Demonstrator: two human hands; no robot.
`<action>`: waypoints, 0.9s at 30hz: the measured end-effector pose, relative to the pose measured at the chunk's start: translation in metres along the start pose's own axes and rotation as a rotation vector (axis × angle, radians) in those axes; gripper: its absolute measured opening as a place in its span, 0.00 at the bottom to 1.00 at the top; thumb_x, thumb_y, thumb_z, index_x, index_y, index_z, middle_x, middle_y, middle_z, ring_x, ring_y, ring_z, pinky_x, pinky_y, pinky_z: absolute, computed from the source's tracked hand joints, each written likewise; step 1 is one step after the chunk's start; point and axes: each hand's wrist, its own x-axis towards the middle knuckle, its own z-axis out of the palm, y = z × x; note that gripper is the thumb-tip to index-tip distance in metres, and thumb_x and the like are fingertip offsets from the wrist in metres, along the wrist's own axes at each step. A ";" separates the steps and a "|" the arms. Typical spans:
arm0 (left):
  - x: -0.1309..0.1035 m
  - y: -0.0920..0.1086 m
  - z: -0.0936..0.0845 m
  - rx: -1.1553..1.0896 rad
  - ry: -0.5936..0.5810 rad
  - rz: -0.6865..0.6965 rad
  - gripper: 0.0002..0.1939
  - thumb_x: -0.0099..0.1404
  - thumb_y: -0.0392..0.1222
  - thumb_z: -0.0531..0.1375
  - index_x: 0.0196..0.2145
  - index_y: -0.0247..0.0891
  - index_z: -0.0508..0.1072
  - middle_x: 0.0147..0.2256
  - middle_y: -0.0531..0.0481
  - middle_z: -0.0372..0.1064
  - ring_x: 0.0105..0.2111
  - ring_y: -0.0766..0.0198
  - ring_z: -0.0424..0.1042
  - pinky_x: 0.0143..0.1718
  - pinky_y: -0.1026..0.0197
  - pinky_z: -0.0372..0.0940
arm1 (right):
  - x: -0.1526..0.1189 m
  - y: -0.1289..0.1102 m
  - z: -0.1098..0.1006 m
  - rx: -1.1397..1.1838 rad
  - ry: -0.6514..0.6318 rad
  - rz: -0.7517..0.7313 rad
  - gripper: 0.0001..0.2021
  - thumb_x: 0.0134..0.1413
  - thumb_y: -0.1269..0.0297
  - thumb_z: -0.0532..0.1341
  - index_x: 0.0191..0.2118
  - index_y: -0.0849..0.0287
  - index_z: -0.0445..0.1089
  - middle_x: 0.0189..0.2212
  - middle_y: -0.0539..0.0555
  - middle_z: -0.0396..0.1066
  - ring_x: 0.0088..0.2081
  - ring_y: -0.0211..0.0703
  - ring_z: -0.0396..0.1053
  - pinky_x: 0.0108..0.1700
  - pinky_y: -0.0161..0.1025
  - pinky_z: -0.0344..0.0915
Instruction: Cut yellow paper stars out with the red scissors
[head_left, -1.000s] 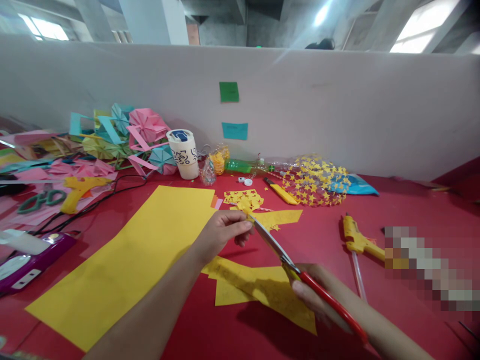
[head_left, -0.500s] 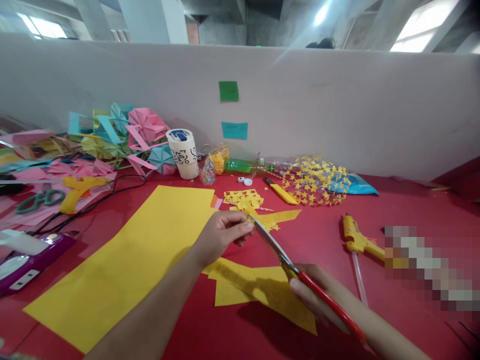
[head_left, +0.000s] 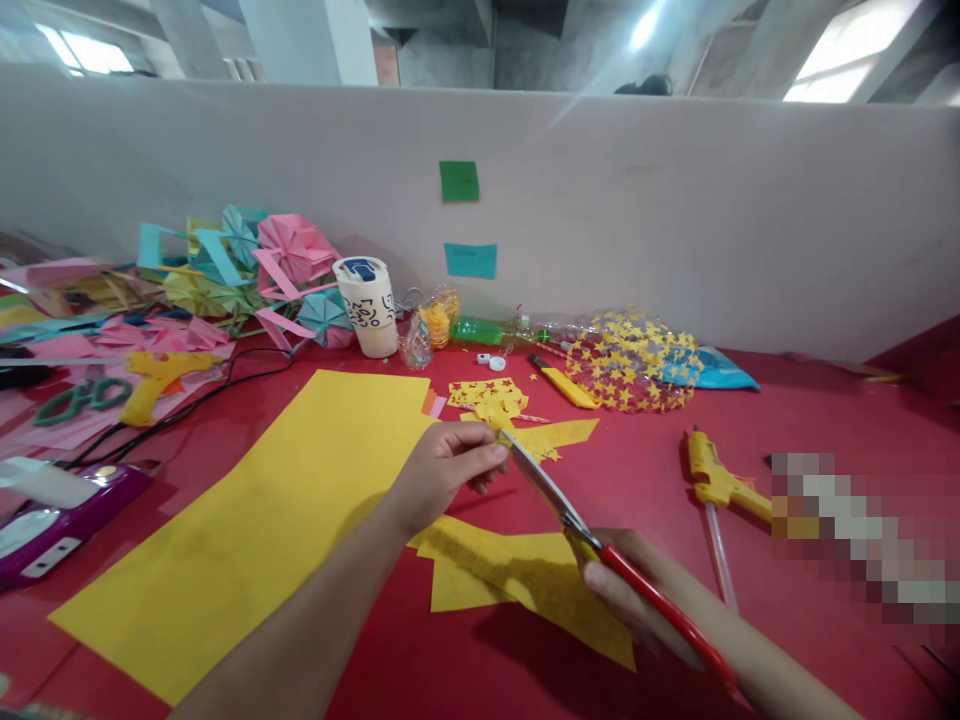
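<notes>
My left hand (head_left: pixel 454 460) is closed in a pinch on a small piece of yellow paper (head_left: pixel 504 437), mostly hidden by the fingers. In my right hand (head_left: pixel 622 580) is a pair of red-handled scissors (head_left: pixel 551 490), blades pointing up and left to the left fingertips. The blades look nearly closed, their tips against the paper piece. Beyond the hands lie yellow paper scraps with star shapes cut out (head_left: pixel 487 395) and a yellow strip (head_left: pixel 562 435). Below the hands rest overlapping yellow paper offcuts (head_left: pixel 540 575).
A large yellow sheet (head_left: pixel 300 480) covers the left of the red table. Behind are a white cup (head_left: pixel 367 310), a yellow utility knife (head_left: pixel 566 383) and a star-covered clear ball (head_left: pixel 634 365). Glue guns (head_left: pixel 712 475) flank me; folded-paper shapes (head_left: pixel 292 250) pile up at left.
Hardly anything differs. Both hands and the scissors keep nearly the same place; the view has shifted very slightly.
</notes>
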 end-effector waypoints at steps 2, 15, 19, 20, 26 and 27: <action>0.000 0.000 -0.001 -0.005 -0.011 0.002 0.11 0.59 0.41 0.57 0.22 0.35 0.70 0.20 0.54 0.62 0.21 0.71 0.63 0.24 0.67 0.60 | -0.001 -0.002 -0.001 -0.013 -0.007 -0.007 0.23 0.56 0.40 0.50 0.25 0.57 0.51 0.18 0.43 0.48 0.19 0.31 0.46 0.19 0.31 0.41; 0.003 -0.001 -0.009 -0.106 -0.067 -0.096 0.10 0.52 0.37 0.57 0.15 0.35 0.68 0.15 0.55 0.61 0.17 0.72 0.58 0.16 0.69 0.53 | -0.001 -0.002 0.000 -0.061 0.016 0.046 0.24 0.54 0.42 0.52 0.21 0.56 0.48 0.17 0.43 0.44 0.18 0.31 0.44 0.17 0.30 0.41; 0.003 -0.002 -0.010 -0.138 -0.081 -0.097 0.10 0.53 0.36 0.58 0.16 0.35 0.69 0.16 0.55 0.62 0.17 0.73 0.58 0.16 0.69 0.53 | -0.001 -0.004 0.001 -0.034 0.002 0.091 0.26 0.53 0.39 0.51 0.20 0.55 0.48 0.15 0.42 0.45 0.16 0.30 0.45 0.17 0.30 0.42; 0.003 -0.002 -0.010 -0.138 -0.084 -0.098 0.10 0.53 0.36 0.58 0.16 0.35 0.69 0.16 0.55 0.62 0.16 0.73 0.58 0.16 0.69 0.53 | -0.002 -0.005 0.000 -0.028 -0.001 0.091 0.26 0.52 0.37 0.50 0.20 0.55 0.48 0.15 0.42 0.45 0.16 0.30 0.45 0.17 0.31 0.42; 0.003 -0.003 -0.010 -0.146 -0.078 -0.099 0.10 0.53 0.36 0.58 0.16 0.35 0.69 0.16 0.55 0.62 0.17 0.73 0.59 0.17 0.69 0.53 | -0.002 -0.001 0.000 -0.058 0.007 0.048 0.27 0.53 0.38 0.50 0.20 0.56 0.48 0.16 0.42 0.43 0.17 0.30 0.43 0.17 0.32 0.39; 0.003 -0.003 -0.009 -0.149 -0.078 -0.094 0.10 0.54 0.36 0.58 0.17 0.35 0.69 0.17 0.54 0.62 0.17 0.72 0.59 0.17 0.69 0.54 | -0.002 0.001 0.001 -0.035 0.004 0.048 0.27 0.54 0.38 0.49 0.20 0.56 0.48 0.16 0.43 0.44 0.17 0.30 0.43 0.17 0.32 0.39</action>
